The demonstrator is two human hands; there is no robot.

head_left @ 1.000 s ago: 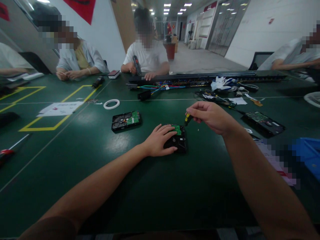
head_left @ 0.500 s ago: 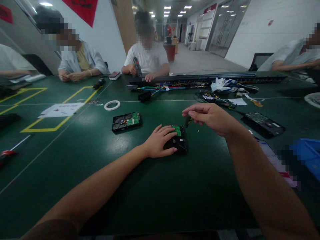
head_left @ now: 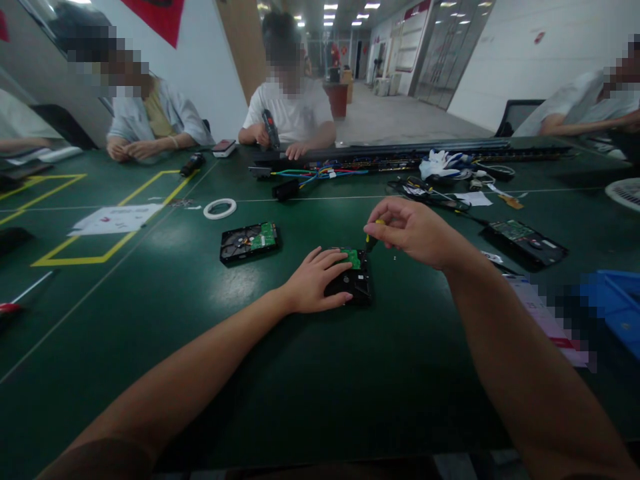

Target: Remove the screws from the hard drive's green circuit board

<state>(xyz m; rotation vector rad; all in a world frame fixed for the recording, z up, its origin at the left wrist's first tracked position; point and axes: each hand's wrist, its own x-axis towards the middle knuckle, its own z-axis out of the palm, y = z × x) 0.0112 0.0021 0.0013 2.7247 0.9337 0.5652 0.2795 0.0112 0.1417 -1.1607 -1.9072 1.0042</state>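
Note:
A black hard drive [head_left: 356, 285] with a green circuit board lies in the middle of the green table [head_left: 310, 373]. My left hand [head_left: 316, 280] rests flat on its left side, fingers spread over it. My right hand [head_left: 415, 231] is closed around a small yellow-and-black screwdriver [head_left: 371, 239], held upright with its tip at the drive's far right corner. A tiny screw [head_left: 395, 257] lies on the table just right of the drive.
A second hard drive [head_left: 249, 241] lies to the left, a third [head_left: 524, 241] to the right. A white tape ring [head_left: 220, 208], papers [head_left: 116, 217], cables [head_left: 320, 175], gloves [head_left: 443, 164] and a blue bin [head_left: 617, 303] are around. Three people sit across.
My right hand has turned slightly on the screwdriver and shifted a little left. My left hand has stayed on the drive.

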